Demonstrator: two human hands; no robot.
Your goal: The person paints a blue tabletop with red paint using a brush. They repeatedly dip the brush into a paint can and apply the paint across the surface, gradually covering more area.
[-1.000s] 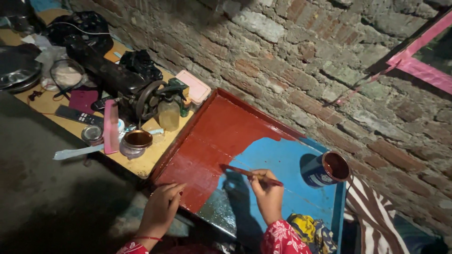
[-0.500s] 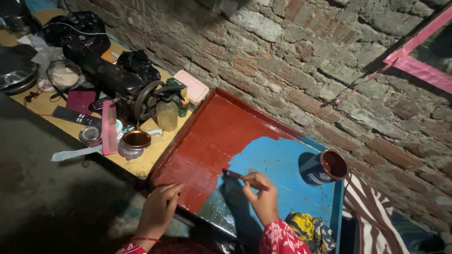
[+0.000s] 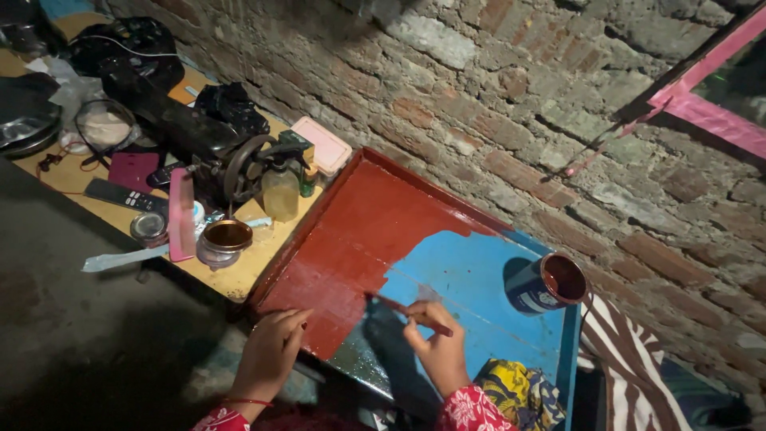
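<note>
Head view: the right hand (image 3: 440, 351) holds a thin paintbrush (image 3: 408, 310), fingers pinched around the handle near its rear end; the bristle end points to about 10 o'clock and meets the edge of the wet red-brown coat on the blue tray-like panel (image 3: 479, 279). The left hand (image 3: 271, 351) rests at the panel's near edge, at 9 o'clock from the right hand, fingers pressed together and curled onto the painted rim. An open paint tin (image 3: 546, 285) stands on the bare blue area at 2 o'clock from the brush, apart from it.

Handling, as a judgement: the paintbrush looks light and stiff in the handle, soft at the bristles; a grip well behind the bristles keeps fingers clear of paint. The coated surface appears glossy and wet, hence slippery and easily marked. The paint tin is open and could spill if knocked.

On the counter (image 3: 239, 279) at 10 o'clock stand a black sewing machine (image 3: 191, 140) and a small open jar (image 3: 223, 239).
</note>
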